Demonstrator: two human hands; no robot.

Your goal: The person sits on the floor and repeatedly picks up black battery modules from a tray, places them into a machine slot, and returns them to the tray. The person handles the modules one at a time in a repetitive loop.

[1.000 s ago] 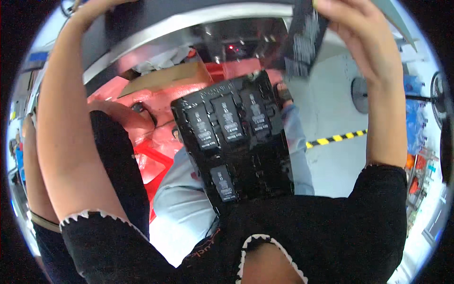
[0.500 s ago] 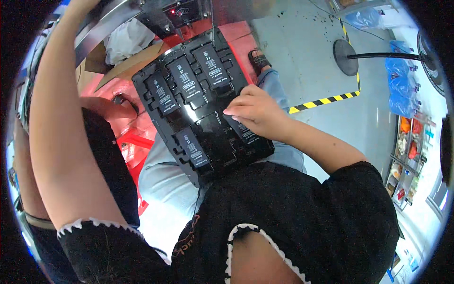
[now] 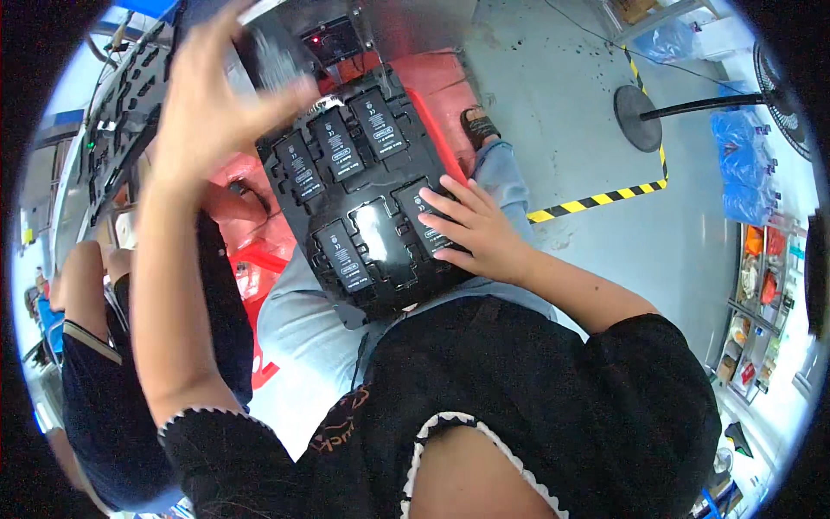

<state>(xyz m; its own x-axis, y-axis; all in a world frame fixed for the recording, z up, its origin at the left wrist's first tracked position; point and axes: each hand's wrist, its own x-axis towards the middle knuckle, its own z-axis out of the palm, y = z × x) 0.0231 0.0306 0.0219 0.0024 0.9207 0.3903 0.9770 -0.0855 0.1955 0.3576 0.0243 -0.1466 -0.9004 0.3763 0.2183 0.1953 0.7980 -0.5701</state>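
Observation:
A black moulded tray (image 3: 309, 232) lies across my lap, with flat black batteries (image 3: 378, 125) in several of its recesses. The recess (image 3: 378, 238) in the middle of the near row shows a bare, shiny bottom. My right hand (image 3: 480, 229) lies with fingers spread over the battery (image 3: 421, 214) at the near right. Blurred by motion, my left hand (image 3: 229, 99) is raised over the tray's far left corner. Between its fingers and thumb is a dark flat piece (image 3: 275, 54), smeared but similar to the batteries.
Another person's legs (image 3: 194, 285) are close on my left. Black trays with cutouts (image 3: 130, 104) stand at the far left. A metal machine with a red light (image 3: 333, 43) is beyond my tray. A fan stand (image 3: 638, 117) and striped floor tape (image 3: 596, 201) are at the right.
My left hand has come back into full view with the dark flat piece. My right hand has gone from a pinch to spread fingers on the battery. The tray has shifted slightly.

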